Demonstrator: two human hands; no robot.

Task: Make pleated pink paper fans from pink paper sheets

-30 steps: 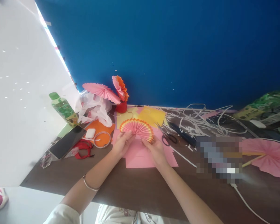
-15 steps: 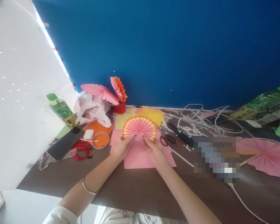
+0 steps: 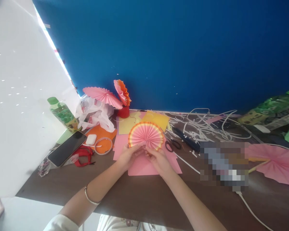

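A pleated pink paper fan (image 3: pixel 146 135) with an orange and yellow rim is spread almost into a full circle. My left hand (image 3: pixel 128 155) pinches its lower left edge and my right hand (image 3: pixel 159 158) pinches its lower right edge, the fingertips meeting below its centre. Both hands rest over flat pink paper sheets (image 3: pixel 144 165) on the dark brown table (image 3: pixel 139 195). A thin bracelet circles my left wrist.
Scissors (image 3: pixel 172 145) lie just right of the fan, beside white paper strips (image 3: pixel 202 125). Left are a phone (image 3: pixel 66 148), white earbud case (image 3: pixel 91 139), tape ring (image 3: pixel 103 145), green bottle (image 3: pixel 62 113). Finished fans stand in a red cup (image 3: pixel 124 111). A large pink fan (image 3: pixel 276 162) lies right.
The fan has opened from a half circle to nearly a full circle as my two hands brought its lower edges together. The camera view shifted slightly.
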